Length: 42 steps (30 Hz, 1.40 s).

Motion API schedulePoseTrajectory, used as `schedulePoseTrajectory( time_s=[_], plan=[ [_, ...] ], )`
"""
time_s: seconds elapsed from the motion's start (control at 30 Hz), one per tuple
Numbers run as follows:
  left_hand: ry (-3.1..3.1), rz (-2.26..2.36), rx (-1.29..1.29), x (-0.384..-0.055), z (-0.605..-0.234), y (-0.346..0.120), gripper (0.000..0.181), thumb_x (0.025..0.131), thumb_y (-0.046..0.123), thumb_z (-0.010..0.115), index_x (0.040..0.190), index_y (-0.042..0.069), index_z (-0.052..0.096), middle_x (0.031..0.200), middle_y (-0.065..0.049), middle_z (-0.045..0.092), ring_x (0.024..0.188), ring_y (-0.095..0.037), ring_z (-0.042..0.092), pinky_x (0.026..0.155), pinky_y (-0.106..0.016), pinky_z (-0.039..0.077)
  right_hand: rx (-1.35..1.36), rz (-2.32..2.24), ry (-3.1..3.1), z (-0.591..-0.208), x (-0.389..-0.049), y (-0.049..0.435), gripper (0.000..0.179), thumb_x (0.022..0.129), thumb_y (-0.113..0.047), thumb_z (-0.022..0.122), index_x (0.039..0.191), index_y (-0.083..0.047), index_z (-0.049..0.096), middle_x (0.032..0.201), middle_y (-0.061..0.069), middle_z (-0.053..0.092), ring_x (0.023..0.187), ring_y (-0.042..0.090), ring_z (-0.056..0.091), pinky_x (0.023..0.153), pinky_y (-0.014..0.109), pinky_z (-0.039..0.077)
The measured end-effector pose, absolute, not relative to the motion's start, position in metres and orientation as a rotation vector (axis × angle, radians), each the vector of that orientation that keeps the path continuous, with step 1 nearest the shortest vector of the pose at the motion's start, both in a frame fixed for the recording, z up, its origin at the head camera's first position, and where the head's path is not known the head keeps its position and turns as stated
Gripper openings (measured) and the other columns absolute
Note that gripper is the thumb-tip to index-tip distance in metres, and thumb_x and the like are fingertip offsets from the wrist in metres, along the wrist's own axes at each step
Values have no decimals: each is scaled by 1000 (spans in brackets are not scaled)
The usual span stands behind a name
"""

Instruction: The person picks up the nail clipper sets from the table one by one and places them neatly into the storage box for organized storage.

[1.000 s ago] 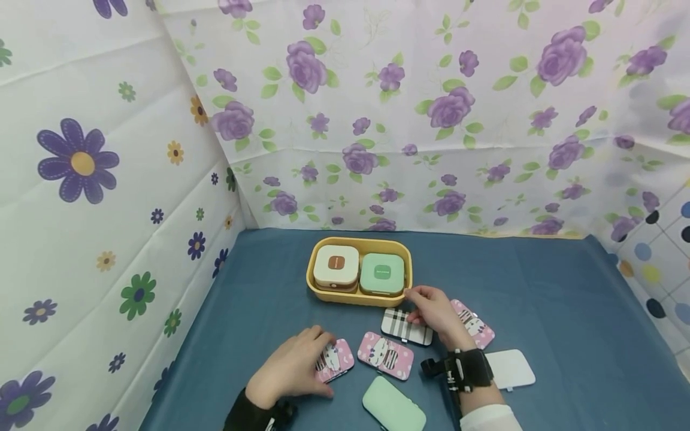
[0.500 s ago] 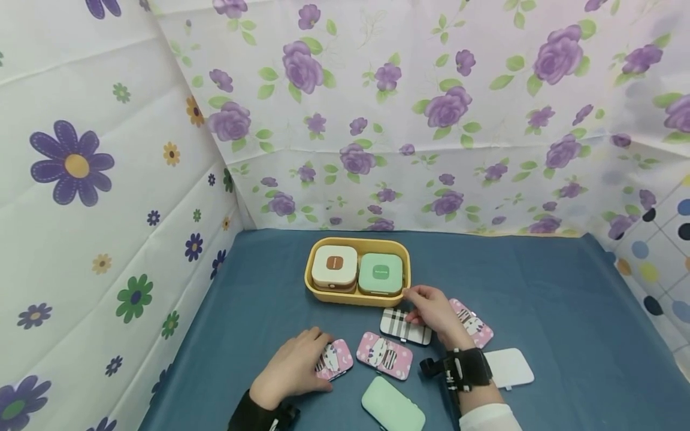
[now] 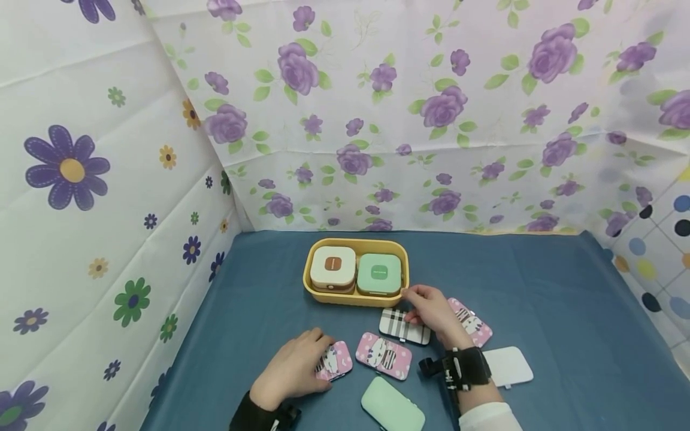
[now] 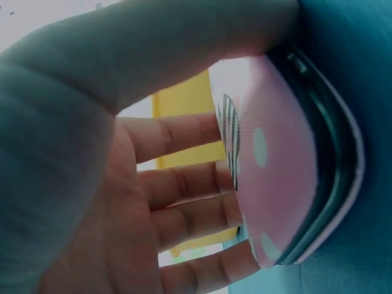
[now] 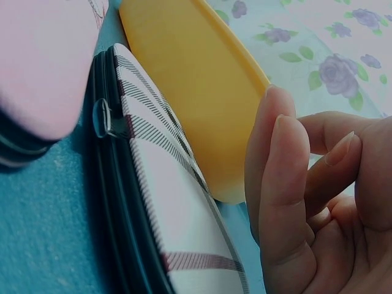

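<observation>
In the head view, my left hand [image 3: 293, 365] holds a pink case [image 3: 335, 360] with a cartoon print at its edges. The left wrist view shows the thumb and several fingers on opposite sides of this pink case [image 4: 275, 159], its clasp side on the blue cloth. At the front right corner of a yellow tray [image 3: 345, 299], my right hand [image 3: 433, 311] pinches the rim with its fingertips; other fingers are curled. Below that hand lies a plaid case [image 3: 396, 325], seen close with its metal clasp in the right wrist view.
Inside the tray stand a cream box [image 3: 333, 263] and a mint box [image 3: 379, 272]. On the blue cloth [image 3: 539, 299] lie another pink case [image 3: 384, 356], a mint-green case [image 3: 392, 404], a white case [image 3: 509, 366] and a pink case [image 3: 469, 320] partly behind the right wrist.
The head view has shifted slightly, so the whole scene sits a little further left. Both hands, the tray and the cases keep their places.
</observation>
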State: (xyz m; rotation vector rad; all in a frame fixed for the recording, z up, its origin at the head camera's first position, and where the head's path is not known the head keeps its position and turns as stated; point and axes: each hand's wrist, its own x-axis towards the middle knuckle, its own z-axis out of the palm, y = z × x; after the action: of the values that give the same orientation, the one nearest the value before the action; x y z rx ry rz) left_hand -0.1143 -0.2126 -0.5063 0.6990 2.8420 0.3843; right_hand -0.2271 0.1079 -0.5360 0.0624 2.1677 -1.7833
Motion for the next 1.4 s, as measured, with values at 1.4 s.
schedulePoseTrajectory(
  time_s=[1.4],
  plan=[
    [3018,417,1202,-228,-450,-172,70,85,30,89,149,16,65,128,-5,64,102,-15,55,84,-31,51,65,-1784,2177,-539,-227,108,39,108,-38,65,124,-4,70,87,14,69,63,17,66,57,27,53]
  ],
)
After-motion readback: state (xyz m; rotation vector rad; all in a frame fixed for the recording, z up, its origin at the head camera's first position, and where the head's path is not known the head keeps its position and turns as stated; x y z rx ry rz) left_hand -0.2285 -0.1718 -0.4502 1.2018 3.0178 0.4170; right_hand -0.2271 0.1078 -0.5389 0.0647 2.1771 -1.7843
